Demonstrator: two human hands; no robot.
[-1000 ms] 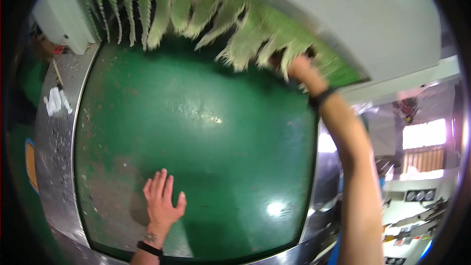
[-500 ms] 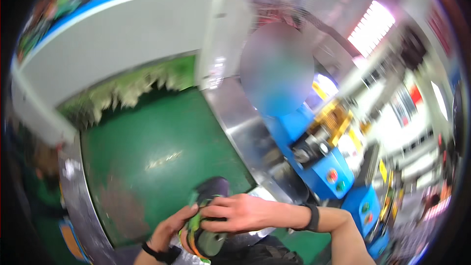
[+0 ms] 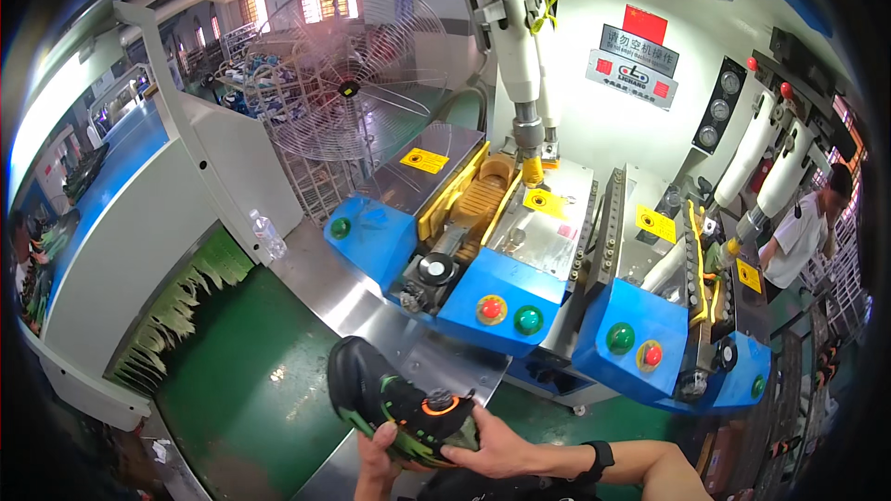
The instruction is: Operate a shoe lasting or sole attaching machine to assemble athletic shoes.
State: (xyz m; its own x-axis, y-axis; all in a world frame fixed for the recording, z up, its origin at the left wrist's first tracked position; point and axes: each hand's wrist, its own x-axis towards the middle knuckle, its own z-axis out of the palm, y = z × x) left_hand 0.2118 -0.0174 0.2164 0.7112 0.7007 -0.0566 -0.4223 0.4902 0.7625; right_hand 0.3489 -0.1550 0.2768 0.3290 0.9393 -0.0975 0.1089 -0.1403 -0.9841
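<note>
A black shoe with green and orange accents and a round dial on its upper is held low in front of me. Its toe points away and to the left, over the near edge of the metal ledge. My left hand is closed on the shoe's near side, thumb against the upper. Around the heel end, my right hand grips it with the thumb along the side. The sole is mostly turned from view. Beyond the shoe stands a press machine with a yellow-edged mould bay under a white cylinder.
To the left, a green conveyor belt runs under a fringed curtain. A plastic bottle stands on the metal ledge. Blue housings carry red and green buttons. A large fan is behind; a person in white stands far right.
My view has swung right and up, from the conveyor to the press. The shoe now shows its upper and dial more plainly; both hands still hold it.
</note>
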